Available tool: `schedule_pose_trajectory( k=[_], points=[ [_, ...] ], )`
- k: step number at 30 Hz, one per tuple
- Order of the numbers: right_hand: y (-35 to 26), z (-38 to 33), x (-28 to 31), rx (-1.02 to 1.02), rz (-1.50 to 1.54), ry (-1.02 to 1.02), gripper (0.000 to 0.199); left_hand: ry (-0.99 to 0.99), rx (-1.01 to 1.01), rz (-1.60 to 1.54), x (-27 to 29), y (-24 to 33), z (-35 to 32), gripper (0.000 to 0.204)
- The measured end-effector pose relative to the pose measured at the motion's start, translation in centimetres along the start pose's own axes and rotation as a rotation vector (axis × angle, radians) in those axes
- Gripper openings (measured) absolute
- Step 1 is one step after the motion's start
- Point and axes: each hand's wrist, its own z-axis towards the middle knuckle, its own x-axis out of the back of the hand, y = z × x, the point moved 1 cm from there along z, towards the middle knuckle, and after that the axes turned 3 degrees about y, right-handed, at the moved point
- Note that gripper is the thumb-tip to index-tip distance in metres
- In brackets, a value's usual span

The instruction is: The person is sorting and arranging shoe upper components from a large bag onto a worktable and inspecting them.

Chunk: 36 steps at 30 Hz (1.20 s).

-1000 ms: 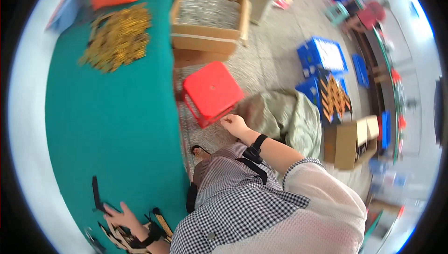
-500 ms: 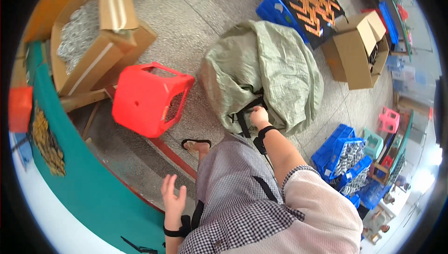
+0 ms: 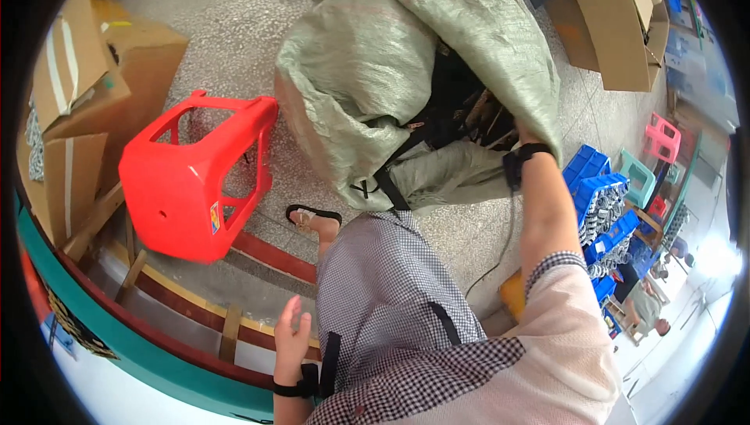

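A large pale green woven sack (image 3: 367, 66) stands on the floor before me, its mouth spread wide on the near side. Dark contents (image 3: 461, 105) show inside, with some thin brownish pieces that I cannot make out. My right hand (image 3: 525, 134) reaches into the mouth at the sack's right edge. A fold of the sack hides its fingers, and a black band circles the wrist. Beside my apron, low in the view, my left hand (image 3: 292, 335) hangs in the air with loosely bent fingers apart, holding nothing.
A red plastic stool (image 3: 176, 191) lies tipped over left of the sack. Cardboard boxes (image 3: 144, 58) stand at the far left, another box (image 3: 609, 30) at the far right. Blue crates (image 3: 590, 183) of metal parts sit at right. A green-topped table (image 3: 148, 370) curves along the left.
The sack's mouth has opened wider. My right hand has gone from the black strap at the rim rightward into the sack. My view has shifted closer to the sack.
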Motion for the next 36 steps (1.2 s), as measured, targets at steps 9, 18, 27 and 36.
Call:
schedule_pose_trajectory(
  k=[9, 18, 27, 36],
  points=[
    [-1.7, 0.4, -2.2, -0.035, 0.428, -0.053, 0.074, -0.052, -0.011, -0.077, -2.7, 1.2, 2.9, 0.038],
    [-1.5, 3.2, -11.0, -0.053, 0.182, 0.055, 0.073, -0.128, -0.016, -0.175, -5.5, -1.0, 7.3, 0.036],
    [6.9, -0.9, -9.4, 0.377, -0.295, 0.027, 0.069, -0.373, 0.313, -0.508, -18.5, 1.3, 18.1, 0.040],
    [0.9, -2.2, -8.1, -0.206, 0.745, 0.113, 0.057, -0.566, 0.476, -0.559, -23.5, 3.5, 20.7, 0.048]
  ],
)
